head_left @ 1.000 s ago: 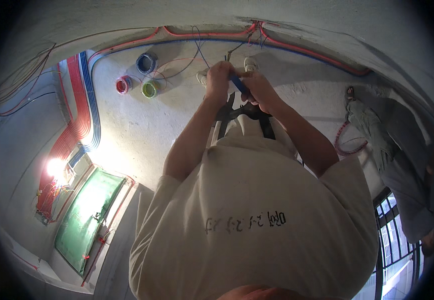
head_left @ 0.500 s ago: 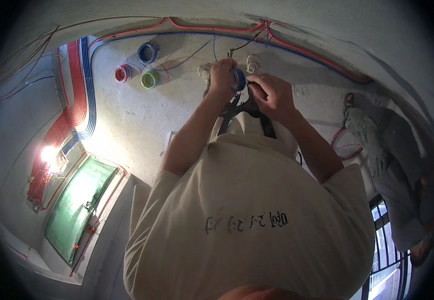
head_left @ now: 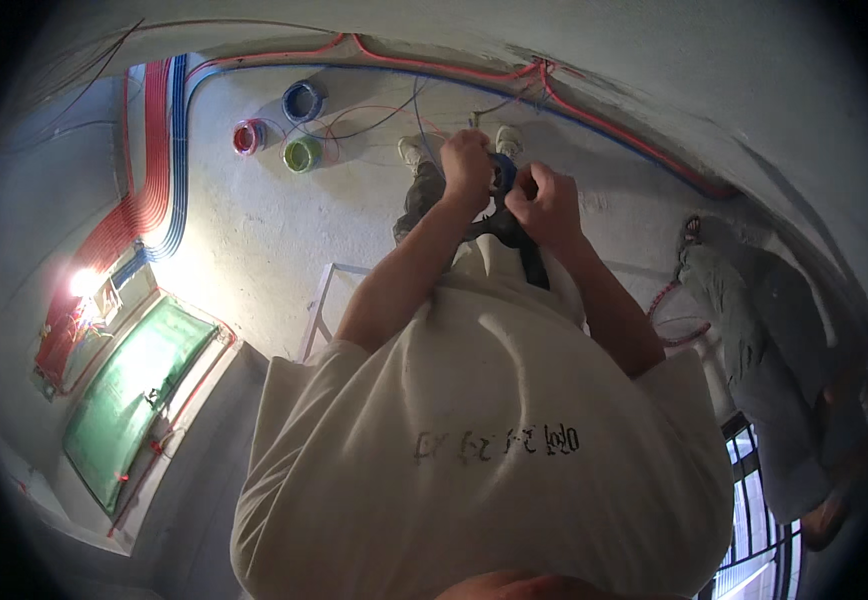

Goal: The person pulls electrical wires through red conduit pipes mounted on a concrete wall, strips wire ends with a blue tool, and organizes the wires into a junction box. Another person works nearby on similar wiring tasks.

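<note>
My left hand (head_left: 467,168) is closed, its fingers against a roll of blue tape (head_left: 505,172) that stands between my two hands. Thin wire ends (head_left: 474,119) show just above that fist; whether they are in its grip is hard to make out. Close on the roll's right side, my right hand (head_left: 546,205) has its thumb and fingers pinched together. What lies in the pinch is hidden. Both hands are raised in front of my body, above my shoes (head_left: 510,140).
Coils of blue (head_left: 303,101), red (head_left: 250,136) and green wire (head_left: 302,154) lie on the floor. Red and blue conduits (head_left: 159,150) run along the left. A bright lamp (head_left: 84,283) glows near a green panel (head_left: 139,400). Another person (head_left: 729,290) is at the right, beside a red coil (head_left: 682,325).
My right hand has come in closer to the tape roll, and the gap between my hands has narrowed. The roll has shifted slightly right of my left hand. The whole view has tilted a little.
</note>
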The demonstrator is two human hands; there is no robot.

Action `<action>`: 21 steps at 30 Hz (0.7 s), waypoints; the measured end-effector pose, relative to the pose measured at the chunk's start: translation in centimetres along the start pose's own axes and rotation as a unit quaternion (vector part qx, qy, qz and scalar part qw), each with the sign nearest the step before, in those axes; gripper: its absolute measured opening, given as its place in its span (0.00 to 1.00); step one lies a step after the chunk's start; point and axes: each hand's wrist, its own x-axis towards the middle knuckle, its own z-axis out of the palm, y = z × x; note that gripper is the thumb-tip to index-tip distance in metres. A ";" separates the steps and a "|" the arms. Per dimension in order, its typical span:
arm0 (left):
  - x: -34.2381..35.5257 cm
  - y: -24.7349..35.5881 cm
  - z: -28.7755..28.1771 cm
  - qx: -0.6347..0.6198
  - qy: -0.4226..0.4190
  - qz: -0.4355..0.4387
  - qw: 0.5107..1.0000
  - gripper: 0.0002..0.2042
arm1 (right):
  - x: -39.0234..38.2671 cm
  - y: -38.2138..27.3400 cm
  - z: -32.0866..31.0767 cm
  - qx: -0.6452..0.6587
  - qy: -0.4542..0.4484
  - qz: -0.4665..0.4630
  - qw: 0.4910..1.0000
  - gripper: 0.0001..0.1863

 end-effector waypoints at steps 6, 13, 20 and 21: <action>-0.4 0.1 0.5 -0.164 -0.034 -0.176 0.970 0.10 | -1.1 0.7 0.0 0.046 0.007 -0.071 0.996 0.09; 0.4 1.5 -0.7 -0.488 0.033 -0.493 0.720 0.08 | -0.7 1.1 2.0 0.289 0.019 -0.014 0.957 0.08; -0.4 1.3 -3.1 -0.432 -0.114 -0.445 0.776 0.09 | -0.3 1.8 1.6 0.282 -0.032 -0.004 0.959 0.06; -0.7 0.6 -3.3 -0.390 -0.144 -0.426 0.803 0.09 | 0.1 2.3 1.6 0.256 -0.035 -0.001 0.966 0.06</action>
